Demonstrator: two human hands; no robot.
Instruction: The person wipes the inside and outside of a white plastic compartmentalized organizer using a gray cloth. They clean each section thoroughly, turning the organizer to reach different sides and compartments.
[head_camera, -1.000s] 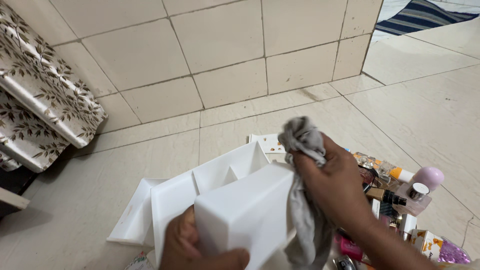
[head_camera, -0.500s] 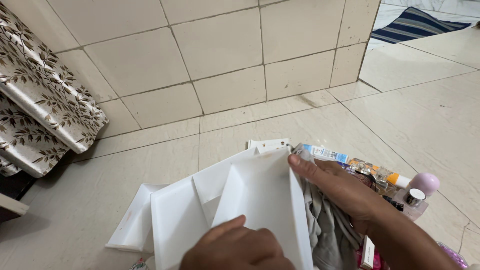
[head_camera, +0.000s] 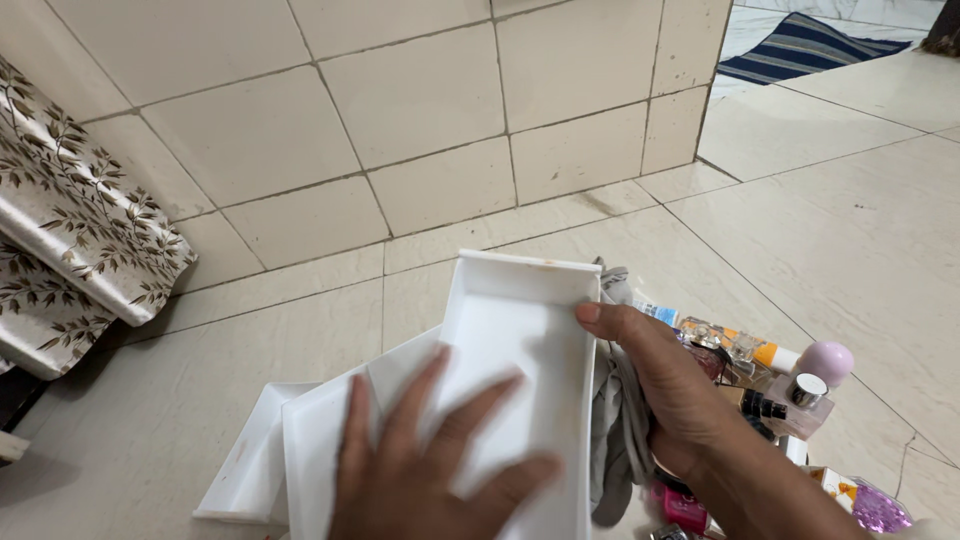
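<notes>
Both hands hold the white tray (head_camera: 520, 300): left hand (head_camera: 430, 470) flat inside, right hand (head_camera: 665, 385) outside.

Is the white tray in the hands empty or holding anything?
Empty as far as shown: white tray has a bare floor; left hand covers its near part.

left hand (head_camera: 430, 470): bare, no glove, no ring visible, motion-blurred
right hand (head_camera: 660, 385): bare, no glove, short plain thumbnail
right forearm (head_camera: 770, 490): bare, no sleeve, no watch or band
left wrist: out of frame
</notes>
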